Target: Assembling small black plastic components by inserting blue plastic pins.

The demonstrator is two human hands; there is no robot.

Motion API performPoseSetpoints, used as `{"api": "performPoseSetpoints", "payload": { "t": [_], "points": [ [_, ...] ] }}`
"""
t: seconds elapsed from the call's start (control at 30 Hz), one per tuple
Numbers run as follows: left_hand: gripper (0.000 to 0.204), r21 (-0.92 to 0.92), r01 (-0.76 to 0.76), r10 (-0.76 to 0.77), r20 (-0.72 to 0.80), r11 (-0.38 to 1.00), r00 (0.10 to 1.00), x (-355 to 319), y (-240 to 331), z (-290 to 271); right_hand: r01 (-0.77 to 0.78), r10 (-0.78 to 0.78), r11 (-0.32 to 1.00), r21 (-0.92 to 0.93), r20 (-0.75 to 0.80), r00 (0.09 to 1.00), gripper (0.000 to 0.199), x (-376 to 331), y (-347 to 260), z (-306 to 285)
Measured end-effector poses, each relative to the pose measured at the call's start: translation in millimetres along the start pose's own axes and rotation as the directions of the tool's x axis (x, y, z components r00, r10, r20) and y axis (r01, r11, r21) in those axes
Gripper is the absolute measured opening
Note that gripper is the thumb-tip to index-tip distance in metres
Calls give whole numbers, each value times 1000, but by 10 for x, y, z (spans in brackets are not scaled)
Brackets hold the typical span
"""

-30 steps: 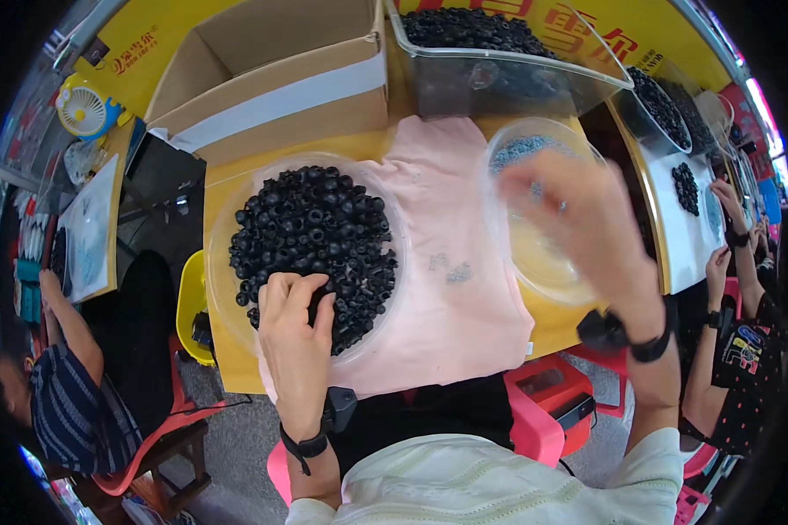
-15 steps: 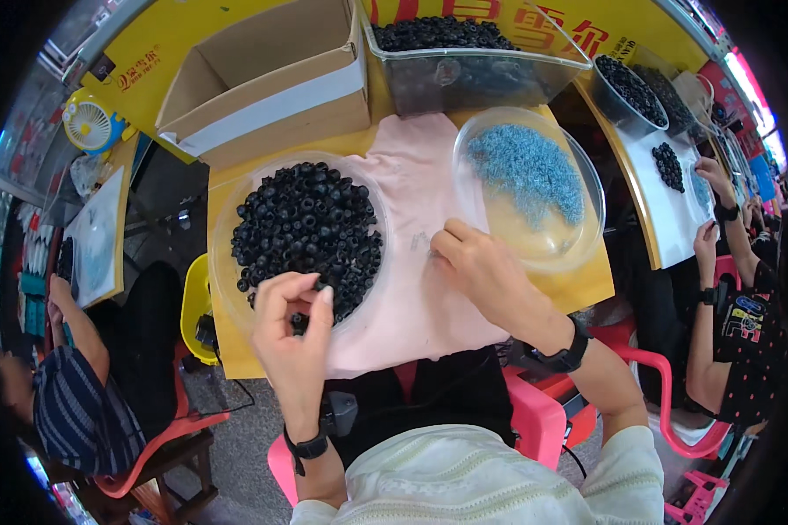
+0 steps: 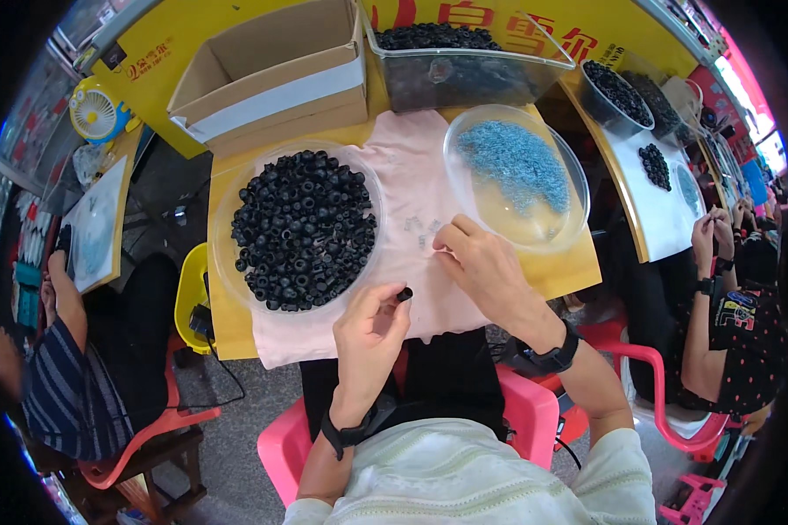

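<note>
Over the pink cloth (image 3: 411, 201), my left hand (image 3: 369, 332) pinches one small black ring (image 3: 404, 294) between thumb and fingertip, just beside the clear dish of black rings (image 3: 299, 229); my right hand (image 3: 481, 262) curls on the cloth over tiny pale bits, its fingertips hidden, so I cannot tell its grip.

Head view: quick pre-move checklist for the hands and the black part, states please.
1. Left hand has a small black ring pinched at its fingertips: ok.
2. Right hand down on the pink cloth by the tiny pale parts: ok.
3. Right hand holding a pale part: cannot tell.
4. Clear bowl of black rings beside left hand: ok.
5. Clear bowl of blue parts beside right hand: ok.
</note>
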State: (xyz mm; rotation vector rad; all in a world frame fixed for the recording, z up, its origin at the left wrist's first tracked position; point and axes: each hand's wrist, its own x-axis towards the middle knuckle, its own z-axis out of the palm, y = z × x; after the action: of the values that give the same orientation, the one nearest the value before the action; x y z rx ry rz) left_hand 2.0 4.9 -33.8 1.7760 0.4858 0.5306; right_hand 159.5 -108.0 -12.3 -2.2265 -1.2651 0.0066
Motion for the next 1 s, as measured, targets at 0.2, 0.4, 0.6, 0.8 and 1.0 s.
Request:
{"api": "performPoseSetpoints", "payload": {
  "t": [0.2, 0.4, 0.6, 0.8, 1.0],
  "points": [
    [21, 210, -255, 258, 16, 944, 966, 105, -99, 171, 36, -35, 999, 26, -43, 998, 11, 136, 11, 143],
    [20, 277, -323, 317, 67, 905, 946, 99, -93, 171, 5, -7, 1000, -28, -67, 998, 11, 115, 36, 129],
    [20, 290, -330, 336, 29, 898, 941, 114, -65, 182, 11, 11, 988, 153, -143, 990, 8, 70, 63, 93],
    [26, 159, -187, 200, -67, 969, 977, 273, 79, 217, -213, 191, 817, 536, 98, 977, 13, 21, 15, -132],
    [21, 3, -160, 160, -9, 987, 987, 331, -25, 207, -311, 186, 677, 668, 253, 949, 14, -24, 41, -194]
  ]
}}
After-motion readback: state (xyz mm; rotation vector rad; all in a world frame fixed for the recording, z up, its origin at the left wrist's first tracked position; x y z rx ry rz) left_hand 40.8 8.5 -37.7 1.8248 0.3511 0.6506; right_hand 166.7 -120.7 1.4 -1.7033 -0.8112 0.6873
